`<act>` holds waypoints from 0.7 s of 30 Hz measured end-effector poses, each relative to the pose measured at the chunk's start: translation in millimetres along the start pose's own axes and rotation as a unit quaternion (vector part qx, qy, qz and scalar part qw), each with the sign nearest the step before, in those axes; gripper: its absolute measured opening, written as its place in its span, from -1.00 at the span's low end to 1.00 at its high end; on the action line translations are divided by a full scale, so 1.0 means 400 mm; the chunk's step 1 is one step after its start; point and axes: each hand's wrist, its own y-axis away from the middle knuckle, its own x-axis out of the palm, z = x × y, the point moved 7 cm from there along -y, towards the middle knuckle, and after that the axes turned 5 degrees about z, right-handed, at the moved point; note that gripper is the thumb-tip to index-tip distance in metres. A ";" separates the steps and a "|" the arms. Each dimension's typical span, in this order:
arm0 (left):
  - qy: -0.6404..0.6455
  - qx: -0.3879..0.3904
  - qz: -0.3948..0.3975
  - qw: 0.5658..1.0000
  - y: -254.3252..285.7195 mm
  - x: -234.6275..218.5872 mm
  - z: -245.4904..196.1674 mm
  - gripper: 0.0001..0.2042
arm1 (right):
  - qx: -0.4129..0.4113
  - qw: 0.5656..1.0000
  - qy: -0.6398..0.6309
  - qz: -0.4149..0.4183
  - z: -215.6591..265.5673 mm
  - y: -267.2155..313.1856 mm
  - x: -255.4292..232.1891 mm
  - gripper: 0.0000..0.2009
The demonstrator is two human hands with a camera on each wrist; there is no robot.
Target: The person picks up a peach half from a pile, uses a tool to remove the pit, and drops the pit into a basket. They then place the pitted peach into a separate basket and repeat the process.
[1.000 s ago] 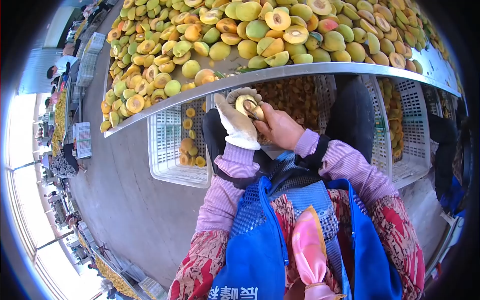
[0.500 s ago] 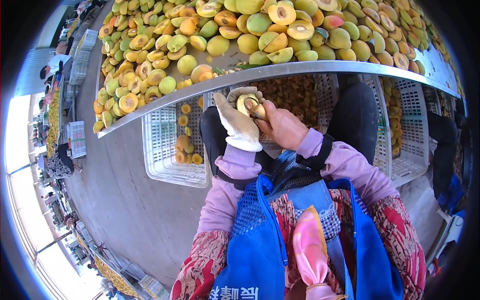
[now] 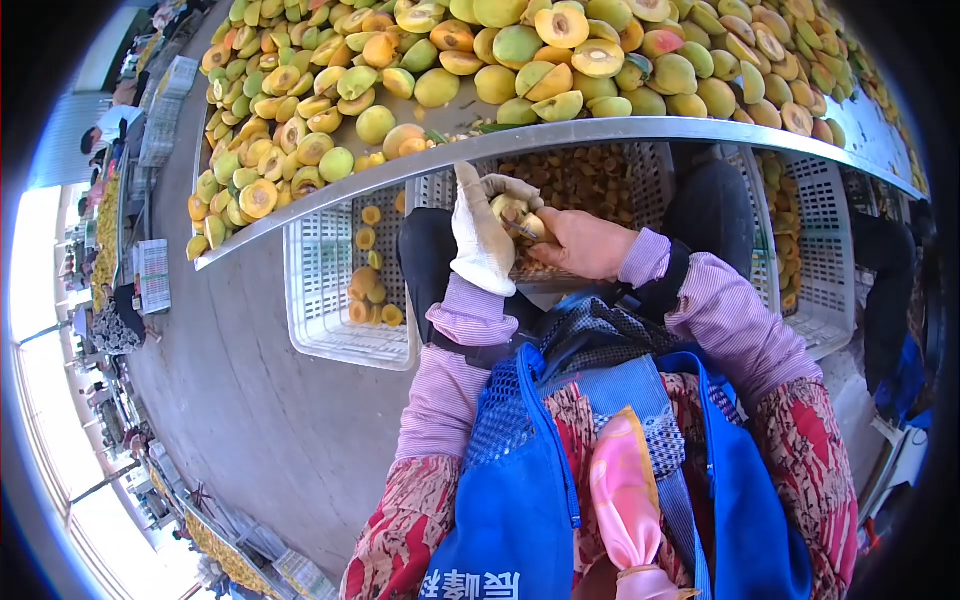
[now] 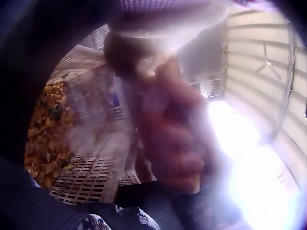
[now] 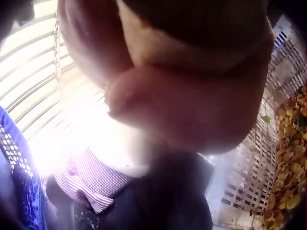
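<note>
My gloved left hand (image 3: 483,232) holds a yellow peach half (image 3: 507,209) in its curled fingers, just below the table's metal edge. With my bare right hand (image 3: 592,245) I grip a small pitting knife (image 3: 525,232), its thin metal part at the fruit; most of its handle is hidden in the hand. The left wrist view shows the curled fingers (image 4: 175,158) of the right hand, blurred. In the right wrist view, that hand's fingers (image 5: 192,108) fill the upper middle and hide the fruit.
Many whole and halved peaches (image 3: 437,88) cover the table behind the metal rim (image 3: 620,130). Below stand white slatted crates: one at left (image 3: 350,345) with a few halves, one between my knees full of brownish pieces (image 3: 580,185), another at right (image 3: 835,250).
Both hands have shifted slightly to the right and the right wrist has swung outward. The knife and peach have turned, so the cut face shows less.
</note>
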 end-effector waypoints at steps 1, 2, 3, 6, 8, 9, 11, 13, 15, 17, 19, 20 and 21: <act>0.005 -0.025 0.012 1.000 0.002 0.001 0.011 -0.34 | 0.002 1.000 0.002 -0.002 0.031 0.010 -0.026 -0.63; 0.010 -0.050 0.025 0.998 0.002 0.006 0.024 -0.34 | 0.098 0.986 -0.103 0.089 0.032 0.025 -0.027 -0.66; 0.005 -0.037 0.019 0.999 0.004 0.007 0.026 -0.34 | 0.191 0.943 -0.209 0.177 0.033 0.051 -0.006 -0.69; -0.148 0.068 0.073 0.984 0.009 0.014 -0.003 -0.37 | 0.222 0.915 -0.278 0.187 0.039 0.072 0.010 -0.74; -0.196 0.099 0.078 0.972 0.018 0.022 -0.017 -0.42 | 0.230 0.899 -0.315 0.199 0.031 0.080 0.021 -0.76; -0.125 0.024 0.091 0.988 0.014 0.022 0.007 -0.44 | 0.240 0.879 -0.354 0.211 0.027 0.089 0.028 -0.78; 0.085 -0.078 0.119 0.986 0.027 0.039 0.050 -0.48 | 0.245 0.848 -0.415 0.221 0.029 0.107 0.032 -0.79; 0.056 -0.050 0.119 0.990 0.031 0.051 0.035 -0.49 | 0.245 0.815 -0.472 0.231 0.044 0.117 0.039 -0.81; -0.070 0.022 0.140 0.987 0.039 0.061 0.006 -0.49 | 0.226 0.833 -0.455 0.218 0.048 0.124 0.045 -0.85; -0.123 0.041 0.156 0.979 0.046 0.077 -0.001 -0.48 | 0.215 0.808 -0.498 0.229 0.035 0.137 0.059 -0.86; -0.146 0.002 0.187 0.971 0.052 0.092 0.009 -0.48 | 0.206 0.778 -0.540 0.243 0.023 0.155 0.072 -0.86; -0.147 0.001 0.188 0.971 0.057 0.100 0.009 -0.48 | 0.198 0.750 -0.577 0.254 0.024 0.163 0.075 -0.84; -0.061 -0.037 0.207 0.976 0.061 0.115 0.017 -0.49 | 0.188 0.721 -0.612 0.265 0.027 0.169 0.075 -0.82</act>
